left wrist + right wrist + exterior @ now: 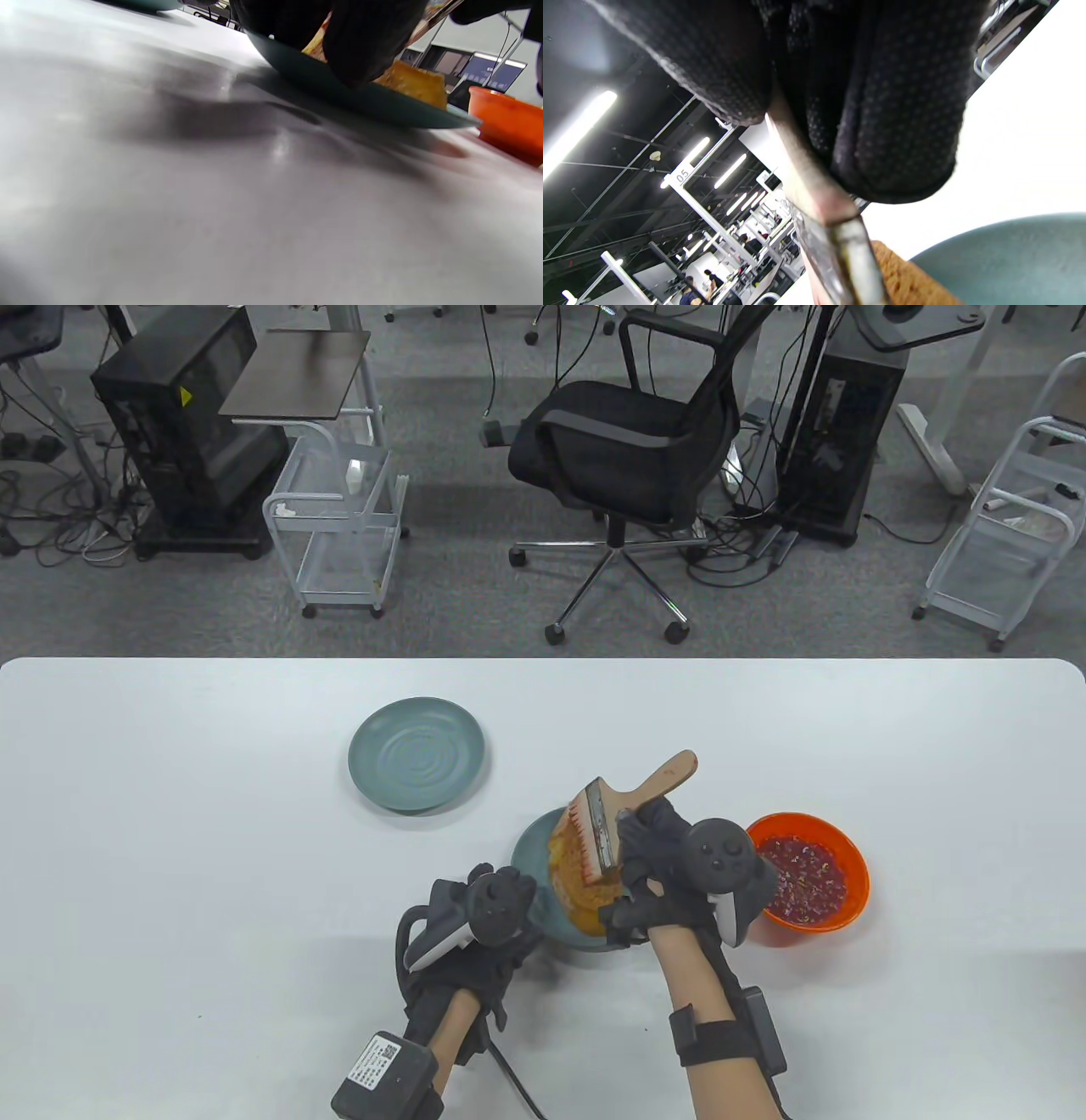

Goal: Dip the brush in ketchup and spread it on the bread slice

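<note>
A bread slice (573, 886) with an orange-red smear lies on a teal plate (530, 848) at the table's front centre. My right hand (632, 836) grips a wooden brush (666, 776) near its metal band, with the stained bristles down on the bread. An orange bowl (814, 929) of ketchup (802, 878) stands just right of that hand. My left hand (501, 903) holds the plate's left rim. In the left wrist view its fingers (365, 42) rest on the plate (339, 97) beside the bread (413, 82). The right wrist view shows fingers (895, 106) around the brush (840, 250) above bread (903, 279).
A second teal plate (416, 755) sits empty at the back left of the white table. The orange bowl also shows at the right of the left wrist view (509, 127). An office chair (628, 449) and carts stand beyond the table's far edge.
</note>
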Demonstrator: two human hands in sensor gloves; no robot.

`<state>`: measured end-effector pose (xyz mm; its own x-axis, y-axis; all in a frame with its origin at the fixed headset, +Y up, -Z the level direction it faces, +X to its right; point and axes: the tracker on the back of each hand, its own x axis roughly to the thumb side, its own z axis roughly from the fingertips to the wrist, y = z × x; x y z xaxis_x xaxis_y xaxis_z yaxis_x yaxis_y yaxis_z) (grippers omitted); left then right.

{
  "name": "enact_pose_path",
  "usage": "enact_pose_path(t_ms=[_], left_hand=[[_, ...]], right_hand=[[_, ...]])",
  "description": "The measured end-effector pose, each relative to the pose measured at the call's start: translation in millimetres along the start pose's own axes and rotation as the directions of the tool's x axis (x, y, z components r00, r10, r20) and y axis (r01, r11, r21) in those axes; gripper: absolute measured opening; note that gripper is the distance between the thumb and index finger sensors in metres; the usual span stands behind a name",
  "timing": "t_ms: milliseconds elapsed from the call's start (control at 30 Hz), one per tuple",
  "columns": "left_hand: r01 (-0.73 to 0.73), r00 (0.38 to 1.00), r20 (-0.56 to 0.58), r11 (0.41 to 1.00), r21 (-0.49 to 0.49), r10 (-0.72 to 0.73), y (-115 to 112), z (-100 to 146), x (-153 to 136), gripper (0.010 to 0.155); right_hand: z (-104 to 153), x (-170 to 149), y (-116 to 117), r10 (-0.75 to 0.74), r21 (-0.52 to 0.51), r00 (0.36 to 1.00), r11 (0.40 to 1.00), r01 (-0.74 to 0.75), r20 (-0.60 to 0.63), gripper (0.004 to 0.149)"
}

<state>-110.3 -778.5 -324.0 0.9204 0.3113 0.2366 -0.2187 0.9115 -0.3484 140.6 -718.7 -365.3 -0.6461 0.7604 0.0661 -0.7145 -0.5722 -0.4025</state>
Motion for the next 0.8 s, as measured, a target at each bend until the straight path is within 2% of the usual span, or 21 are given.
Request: enact_pose_path(t_ms=[100, 200, 300, 367, 467, 567, 667, 733, 800], left_hand=[[0.008, 1.000, 0.007, 1.000, -0.001, -0.008, -1.3, 0.0, 1.1, 0.061], [-0.005, 1.000, 0.004, 1.000, -0.006, 0.005, -1.6, -0.5, 0.4, 0.061], [-0.002, 1.000, 0.002, 1.000, -0.008, 0.002, -2.6, -0.5, 1.1, 0.060], [0.004, 1.000, 0.000, 1.000, -0.006, -0.004, -3.5, 0.1, 1.4, 0.060], [-0.004, 1.000, 0.002, 1.000, -0.009, 0.004, -4.5, 0.8, 0.4, 0.060], [-0.017, 1.000, 0.002, 0.999, -0.030, 0.017, -3.1, 0.5, -0.8, 0.060], [-0.024, 1.000, 0.002, 0.999, -0.028, 0.024, -4.0, 0.1, -1.0, 0.060], [-0.009, 1.000, 0.003, 1.000, -0.026, 0.009, -5.2, 0.1, 0.4, 0.060], [0.005, 1.000, 0.003, 1.000, -0.025, -0.005, -5.9, 0.1, 1.7, 0.061]], right_hand=[[-1.9, 0.1, -12.7, 0.111, -0.085, 0.991, 0.991, -0.105, 0.072, 0.047], [0.5, 4.4, -18.0, 0.146, -0.146, 0.984, 0.981, -0.130, 0.106, 0.047], [2.3, 7.9, -10.3, -0.030, -0.050, 0.998, 0.998, 0.032, 0.046, 0.047], [5.1, 7.9, 2.8, -0.131, 0.034, 0.991, 0.991, 0.132, -0.031, 0.047], [6.6, 5.6, 9.9, -0.041, 0.051, 0.999, 0.998, 0.042, -0.017, 0.047], [3.6, 1.6, 4.0, -0.021, 0.010, 1.000, 1.000, 0.021, 0.008, 0.047], [-1.1, -0.1, -11.0, 0.133, -0.091, 0.988, 0.988, -0.125, 0.078, 0.047], [-0.2, -1.0, -14.9, 0.116, -0.119, 0.990, 0.987, -0.106, 0.081, 0.046], [0.5, -0.6, -11.7, 0.034, -0.077, 0.998, 0.997, -0.029, 0.059, 0.046]])
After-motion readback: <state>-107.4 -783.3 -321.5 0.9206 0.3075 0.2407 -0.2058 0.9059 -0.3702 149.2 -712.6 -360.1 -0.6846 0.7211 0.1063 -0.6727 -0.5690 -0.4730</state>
